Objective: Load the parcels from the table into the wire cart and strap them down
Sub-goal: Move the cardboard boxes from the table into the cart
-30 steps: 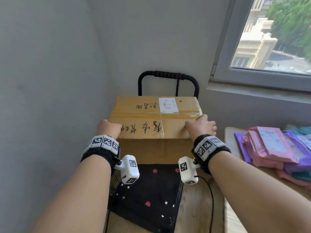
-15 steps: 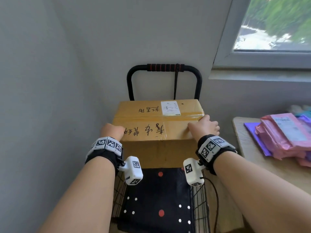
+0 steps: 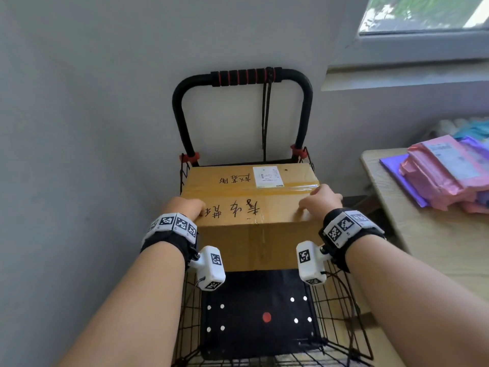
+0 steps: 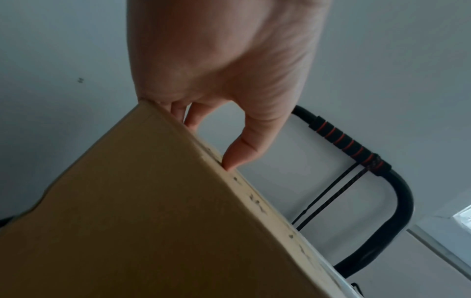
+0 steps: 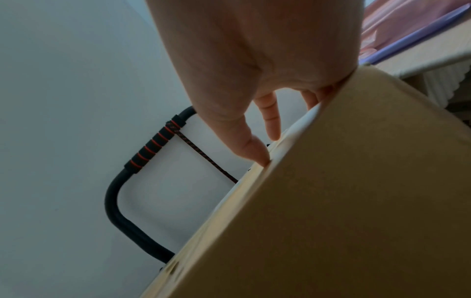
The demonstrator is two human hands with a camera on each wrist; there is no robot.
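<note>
Two hands on box: left hand (image 3: 185, 207) and right hand (image 3: 321, 201) hold the cardboard box (image 3: 248, 205) by its near top corners.
Head view, place: box sits in the wire cart (image 3: 341, 313), at the far end below the handle (image 3: 242, 75), above the spotted black liner (image 3: 260, 313).
Head view, progress: one box in; pink and purple parcels (image 3: 444, 170) wait on the table (image 3: 428, 234); strap cord (image 3: 266, 115) hangs unused.
Head view, axis: box runs long across the cart; label faces up.
Left wrist view: thumb on the top, other fingers curled over the corner.
Right wrist view: fingertips (image 5: 260, 153) press the top edge; hand curled over the corner.
</note>
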